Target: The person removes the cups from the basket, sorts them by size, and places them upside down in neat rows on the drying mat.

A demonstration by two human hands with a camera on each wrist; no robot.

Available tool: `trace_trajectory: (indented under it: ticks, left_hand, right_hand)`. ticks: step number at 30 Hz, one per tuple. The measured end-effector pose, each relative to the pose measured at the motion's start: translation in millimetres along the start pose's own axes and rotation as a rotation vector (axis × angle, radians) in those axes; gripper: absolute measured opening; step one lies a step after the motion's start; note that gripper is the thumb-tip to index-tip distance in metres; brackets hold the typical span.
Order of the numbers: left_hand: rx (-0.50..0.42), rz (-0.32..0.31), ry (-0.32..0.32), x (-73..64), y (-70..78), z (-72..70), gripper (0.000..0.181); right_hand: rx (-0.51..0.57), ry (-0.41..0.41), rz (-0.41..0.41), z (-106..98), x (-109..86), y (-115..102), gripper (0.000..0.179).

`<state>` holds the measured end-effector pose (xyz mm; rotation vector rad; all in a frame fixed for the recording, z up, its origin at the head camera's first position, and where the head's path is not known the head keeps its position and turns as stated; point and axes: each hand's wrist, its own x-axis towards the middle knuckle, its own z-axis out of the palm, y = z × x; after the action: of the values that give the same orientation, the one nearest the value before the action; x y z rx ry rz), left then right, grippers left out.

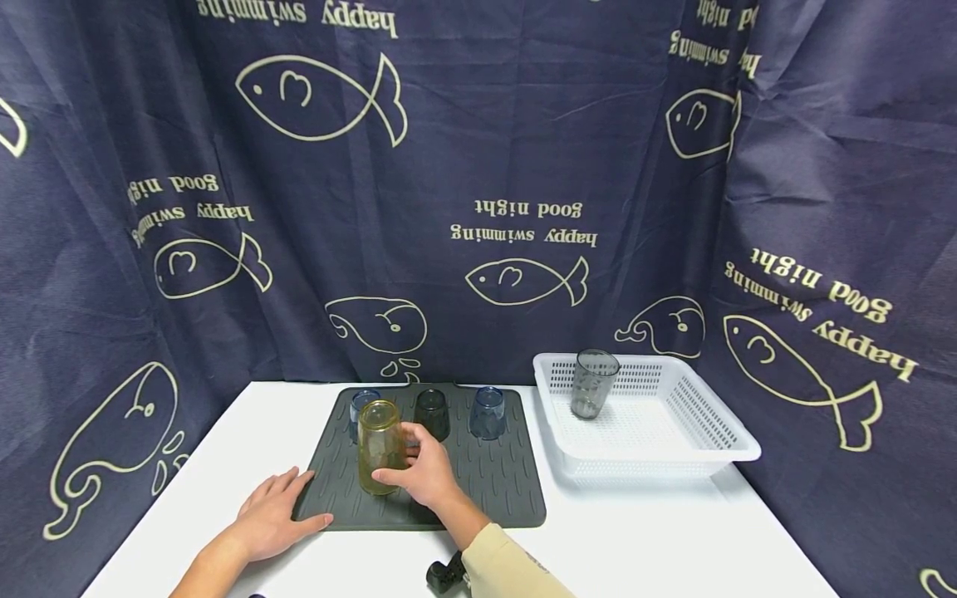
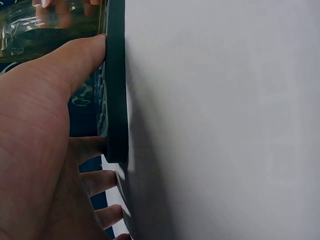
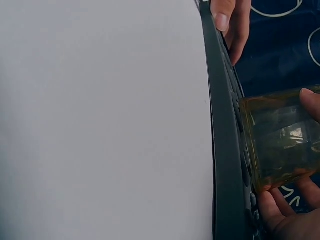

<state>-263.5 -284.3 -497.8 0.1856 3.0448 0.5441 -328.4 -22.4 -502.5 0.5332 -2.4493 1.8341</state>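
My right hand [image 1: 428, 469] grips an amber glass [image 1: 380, 448], thumb on the near side and fingers around its right side. The glass stands on end at the front of a dark grey ribbed mat [image 1: 493, 490]; in the right wrist view its lower end [image 3: 280, 140] meets the mat's ridges. My left hand [image 1: 272, 517] rests at the mat's front left corner with spread fingers. In the left wrist view its thumb [image 2: 82, 55] lies on the mat, while several fingertips touch the table beyond. Behind the amber glass stand a blue glass [image 1: 359, 404], a dark grey glass [image 1: 432, 413] and another blue glass [image 1: 488, 413].
A white perforated basket [image 1: 658, 455] sits at the right of the white table [image 1: 591, 540], with a grey clear glass [image 1: 592, 386] upright inside. A small black object [image 1: 444, 573] lies by the right sleeve. Navy fish-print cloth [image 1: 523, 149] hangs behind and beside the table.
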Motion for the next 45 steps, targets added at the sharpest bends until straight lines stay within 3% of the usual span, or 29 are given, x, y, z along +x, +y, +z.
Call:
trace_trajectory:
  ticks: [6,13,23,32,39,45]
  left_hand:
    - [-0.008,-0.001,0.001,1.2,-0.2,0.6,0.095]
    - [-0.019,0.003,0.005,-0.1,1.2,-0.8,0.095]
    - [-0.001,-0.010,-0.021,1.7,-1.1,0.0,0.096]
    - [0.003,-0.021,-0.031,3.0,-1.2,1.5,0.097]
    - [0.018,-0.026,-0.030,2.7,-1.0,2.0,0.098]
    - [0.020,-0.027,-0.027,4.1,-0.6,2.1,0.098]
  right_hand:
    - [0.023,-0.006,-0.016,-7.4,-7.4,-1.1,0.074]
    - [0.122,-0.024,0.029,-28.0,-22.0,-2.0,0.074]
    - [0.253,-0.012,-0.027,-60.2,-41.2,-1.1,0.064]
    - [0.268,-0.009,-0.084,-87.5,-60.8,-2.7,0.059]
    - [0.313,-0.010,-0.047,-106.9,-72.9,-2.1,0.060]
    - [0.324,-0.010,-0.086,-123.5,-85.5,2.7,0.060]
